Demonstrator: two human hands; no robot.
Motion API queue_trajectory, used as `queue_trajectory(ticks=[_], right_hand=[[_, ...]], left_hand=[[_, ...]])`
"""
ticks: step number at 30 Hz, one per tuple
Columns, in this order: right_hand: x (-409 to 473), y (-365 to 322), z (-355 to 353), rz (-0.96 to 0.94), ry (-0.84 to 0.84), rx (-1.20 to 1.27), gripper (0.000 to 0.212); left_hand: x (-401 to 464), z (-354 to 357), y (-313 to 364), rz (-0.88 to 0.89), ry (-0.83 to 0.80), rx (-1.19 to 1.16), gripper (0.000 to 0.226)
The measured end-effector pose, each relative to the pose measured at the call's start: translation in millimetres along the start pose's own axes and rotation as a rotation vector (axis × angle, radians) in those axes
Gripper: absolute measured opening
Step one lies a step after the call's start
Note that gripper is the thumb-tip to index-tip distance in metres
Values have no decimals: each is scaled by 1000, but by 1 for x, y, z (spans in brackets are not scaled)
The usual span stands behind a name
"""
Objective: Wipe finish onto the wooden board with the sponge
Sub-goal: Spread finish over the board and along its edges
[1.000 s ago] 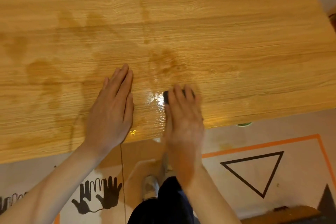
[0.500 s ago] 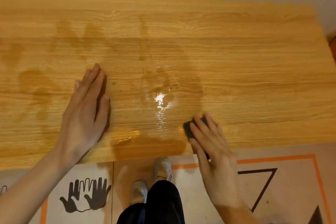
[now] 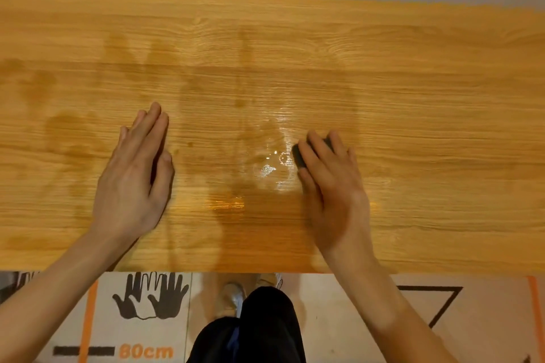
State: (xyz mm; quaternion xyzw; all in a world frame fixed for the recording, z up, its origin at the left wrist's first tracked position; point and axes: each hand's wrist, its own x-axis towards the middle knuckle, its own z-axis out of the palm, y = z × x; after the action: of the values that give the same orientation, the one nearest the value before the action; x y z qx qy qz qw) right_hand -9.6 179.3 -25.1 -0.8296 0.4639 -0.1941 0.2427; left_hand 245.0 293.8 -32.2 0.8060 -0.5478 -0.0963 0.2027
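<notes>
The wooden board (image 3: 413, 97) fills the upper view, light oak grain with darker wet streaks on its left and middle. A glossy wet patch (image 3: 271, 168) shines near the centre. My right hand (image 3: 333, 183) presses a small dark sponge (image 3: 298, 153) onto the board just right of that patch; its fingers curl over the sponge and hide most of it. My left hand (image 3: 135, 174) lies flat on the board to the left, fingers straight and together, holding nothing.
The board's near edge (image 3: 413, 270) runs across the lower view. Below it is a floor mat (image 3: 339, 298) with printed hand outlines, an orange line, a black triangle and "80cm". My dark trouser leg (image 3: 265, 330) and shoes stand by the edge.
My right hand has slid the sponge away from the near edge, up the board beside the glossy patch. My left hand has stayed flat on the board.
</notes>
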Motion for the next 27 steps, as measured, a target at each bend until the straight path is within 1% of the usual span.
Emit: queue_trajectory(ticks=[1,3,5,7,9,11,13,14,16,18,20,22,24,26,27], right_hand=[[-24,-3,-1,-24,-46,38,36],[-71,-8,-6,-118,-97,36,35],[-88,-8,-12,-188,-121,20,35],[-64,-10,-13,-201,-156,31,36],[-20,-13,-5,-171,-169,65,35],[27,-18,9,-96,-83,25,36],[46,-24,19,-25,13,-12,36],[38,-27,21,2,5,1,37],[-5,-34,18,8,-79,67,38],[-60,-41,11,-69,-158,63,39],[-87,-43,5,-145,-217,15,42],[-68,-44,8,-149,-213,24,41],[-27,-53,19,-143,-204,38,37],[24,-62,37,-154,-143,-71,32],[46,-66,47,-130,-94,-109,30]], left_hand=[[0,0,1,-8,1,-2,56],[0,0,2,-14,3,-7,55],[1,0,3,-9,11,-13,55],[2,0,4,-10,18,-16,54],[3,0,4,-6,21,-20,53],[2,0,3,2,18,-9,53],[1,0,1,7,12,4,53],[1,0,1,4,12,2,53],[0,0,3,-8,13,-7,53],[1,0,4,-14,13,-21,53],[3,0,3,-7,16,-32,53],[4,0,2,7,20,-32,53],[4,0,2,4,15,-21,53],[3,0,2,-7,11,-9,54],[3,0,2,-2,7,-10,54]])
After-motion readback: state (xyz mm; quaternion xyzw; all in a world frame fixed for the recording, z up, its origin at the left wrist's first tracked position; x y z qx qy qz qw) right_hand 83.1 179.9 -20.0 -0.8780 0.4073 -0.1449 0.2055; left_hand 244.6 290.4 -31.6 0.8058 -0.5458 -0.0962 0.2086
